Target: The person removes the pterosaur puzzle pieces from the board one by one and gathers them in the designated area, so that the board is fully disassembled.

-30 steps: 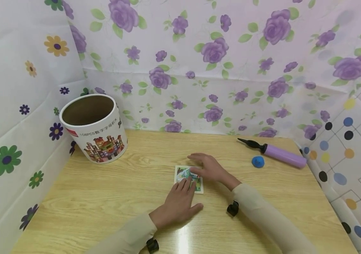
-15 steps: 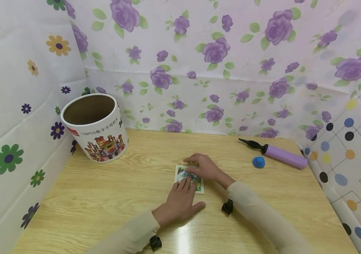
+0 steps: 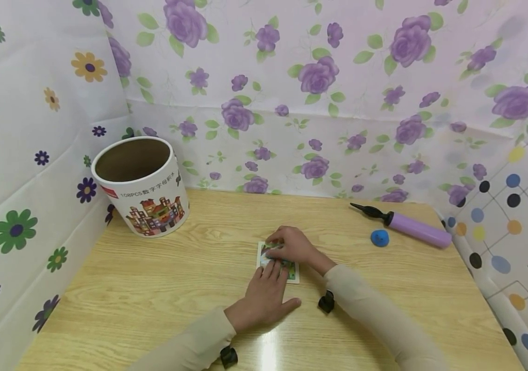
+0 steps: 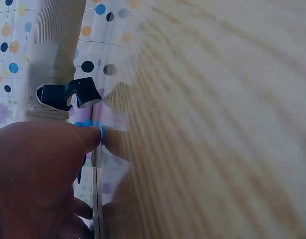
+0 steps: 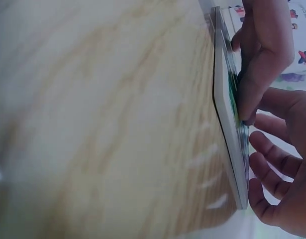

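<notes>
A small square picture board (image 3: 293, 273) with a white border and a colourful printed scene lies flat on the table. My left hand (image 3: 265, 294) rests on its near part, fingers straight and thumb spread out to the right. Over the far part bends my right hand (image 3: 295, 246), its thumb and fingers loosely curved at the picture. From the right wrist the board's pale edge (image 5: 226, 112) shows, with left fingers (image 5: 255, 94) pressing on top and right fingertips close at the surface. Both hands cover much of the picture.
A large white printed bucket (image 3: 145, 193) stands at the back left. At the back right lie a purple hand pump (image 3: 414, 228) with a black nozzle and a small blue lump (image 3: 379, 237). Patterned cloth (image 3: 264, 98) hangs behind the wooden table (image 3: 190, 263).
My right hand has shifted a little left over the board, its fingers drawing nearer the thumb. The left hand has stayed nearly in place on the board.
</notes>
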A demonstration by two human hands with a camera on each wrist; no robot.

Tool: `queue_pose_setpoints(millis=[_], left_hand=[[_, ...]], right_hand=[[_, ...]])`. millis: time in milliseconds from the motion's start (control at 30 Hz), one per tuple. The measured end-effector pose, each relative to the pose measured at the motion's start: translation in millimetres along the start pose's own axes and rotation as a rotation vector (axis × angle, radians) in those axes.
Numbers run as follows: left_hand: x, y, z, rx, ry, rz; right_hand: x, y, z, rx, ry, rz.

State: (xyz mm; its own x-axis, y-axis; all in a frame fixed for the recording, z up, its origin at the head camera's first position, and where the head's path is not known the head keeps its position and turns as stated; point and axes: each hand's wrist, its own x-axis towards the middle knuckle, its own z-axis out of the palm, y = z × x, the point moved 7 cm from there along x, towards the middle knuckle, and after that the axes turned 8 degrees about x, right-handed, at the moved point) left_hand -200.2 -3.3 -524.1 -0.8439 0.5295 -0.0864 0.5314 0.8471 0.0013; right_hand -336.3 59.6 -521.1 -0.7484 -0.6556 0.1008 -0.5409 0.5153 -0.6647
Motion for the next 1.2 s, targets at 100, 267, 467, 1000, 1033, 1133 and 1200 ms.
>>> queue_pose_setpoints(millis=[100, 267, 467, 1000, 1033, 1133, 1200], left_hand=[[0.0, 0.5, -0.6, 0.011, 0.006, -0.002], [1.4, 0.4, 1.7, 0.021, -0.012, -0.015], [1.8, 0.2, 0.3, 0.014, -0.020, -0.021], [9.4, -1.7, 1.5, 0.007, 0.013, -0.050], [9.6, -1.5, 1.5, 0.005, 0.021, -0.046], [9.7, -1.0, 0.5, 0.006, 0.032, -0.040], [9.4, -0.8, -0.2, 0.006, 0.029, -0.040]], right_hand=[[1.6, -2.0, 1.6, -0.018, 0.000, 0.008], [3.3, -4.7, 1.7, -0.030, 0.005, 0.041], [3.8, -6.1, 1.4, -0.033, 0.004, 0.053], [4.8, -5.8, 2.2, -0.025, 0.005, 0.097], [4.7, -6.0, 2.2, -0.025, 0.007, 0.099], [4.1, -6.6, 2.0, -0.015, 0.012, 0.102], [3.9, -7.1, 1.9, -0.003, 0.015, 0.103]])
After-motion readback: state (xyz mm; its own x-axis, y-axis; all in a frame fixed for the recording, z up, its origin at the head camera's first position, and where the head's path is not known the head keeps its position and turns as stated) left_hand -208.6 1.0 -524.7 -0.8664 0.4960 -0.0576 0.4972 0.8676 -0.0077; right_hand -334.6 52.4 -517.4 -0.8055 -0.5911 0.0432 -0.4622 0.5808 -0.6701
